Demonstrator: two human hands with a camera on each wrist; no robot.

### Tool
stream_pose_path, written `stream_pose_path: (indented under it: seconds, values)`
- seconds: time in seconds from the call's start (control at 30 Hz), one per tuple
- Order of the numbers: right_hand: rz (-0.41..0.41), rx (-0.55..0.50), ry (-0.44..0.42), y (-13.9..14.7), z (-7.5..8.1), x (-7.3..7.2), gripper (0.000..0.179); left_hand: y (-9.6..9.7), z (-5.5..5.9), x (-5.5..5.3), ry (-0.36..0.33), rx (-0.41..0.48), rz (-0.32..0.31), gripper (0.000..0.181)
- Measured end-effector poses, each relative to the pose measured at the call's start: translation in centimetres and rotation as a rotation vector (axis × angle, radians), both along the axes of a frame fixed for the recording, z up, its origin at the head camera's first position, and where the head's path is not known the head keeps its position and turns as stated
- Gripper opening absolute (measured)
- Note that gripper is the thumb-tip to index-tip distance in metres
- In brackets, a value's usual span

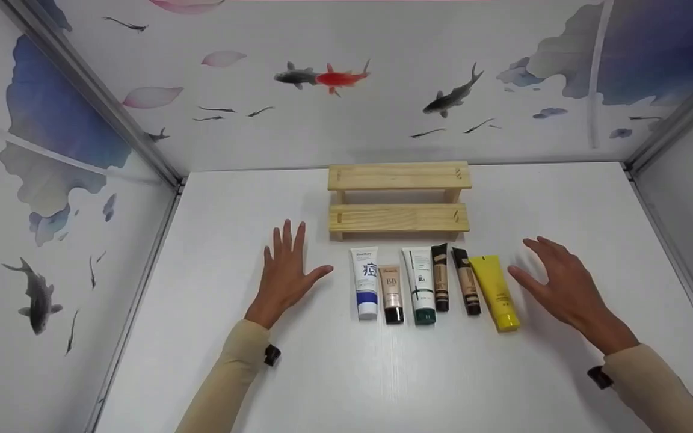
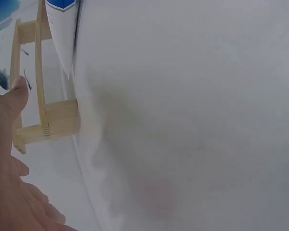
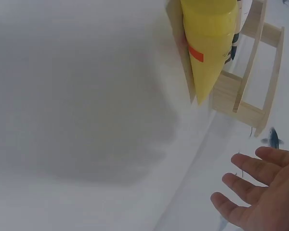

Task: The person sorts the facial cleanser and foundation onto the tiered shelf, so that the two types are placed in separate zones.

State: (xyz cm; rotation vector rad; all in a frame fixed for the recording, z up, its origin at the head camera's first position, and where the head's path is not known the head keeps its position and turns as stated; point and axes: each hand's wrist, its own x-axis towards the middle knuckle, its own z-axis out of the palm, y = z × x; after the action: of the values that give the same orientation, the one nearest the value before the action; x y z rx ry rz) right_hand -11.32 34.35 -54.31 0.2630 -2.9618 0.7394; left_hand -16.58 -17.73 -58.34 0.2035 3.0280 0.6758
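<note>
My left hand (image 1: pixel 286 273) is spread over the white table, left of a white-and-blue tube (image 1: pixel 365 282), holding nothing. To the right of a yellow tube (image 1: pixel 495 293), my right hand (image 1: pixel 569 288) hovers with fingers relaxed and apart from it. Between the hands several tubes lie in a row: a BB cream tube (image 1: pixel 391 294) with a black cap, a white tube with a green cap (image 1: pixel 420 285), and two slim brown-and-black tubes, one (image 1: pixel 440 276) beside the green-capped one, the other (image 1: pixel 467 281) beside the yellow. In the right wrist view the yellow tube (image 3: pixel 209 43) appears close.
Behind the row stands a two-tier wooden rack (image 1: pixel 399 218), its higher step near the back wall. Printed panels with fish and petals enclose the table (image 1: pixel 214 240) at the back and sides, joined by metal posts (image 1: pixel 103 102).
</note>
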Motion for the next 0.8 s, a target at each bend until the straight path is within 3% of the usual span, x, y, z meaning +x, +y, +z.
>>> stream_pose_path:
  seconds: [0.27, 0.53, 0.8]
  values:
    - [-0.002, -0.061, 0.008, -0.9, -0.3, 0.3, 0.064, 0.9, -0.5, 0.1, -0.039, 0.067, 0.024, 0.110]
    - [-0.019, -0.146, -0.028, -1.5, -1.1, 0.4, 0.062, 1.9, -0.9, -0.1, -0.006, 0.156, 0.049, 0.099]
    - [-0.044, -0.205, -0.043, -1.7, -2.1, 0.8, 0.062, 2.8, -1.7, -1.1, -0.045, 0.429, 0.141, 0.092]
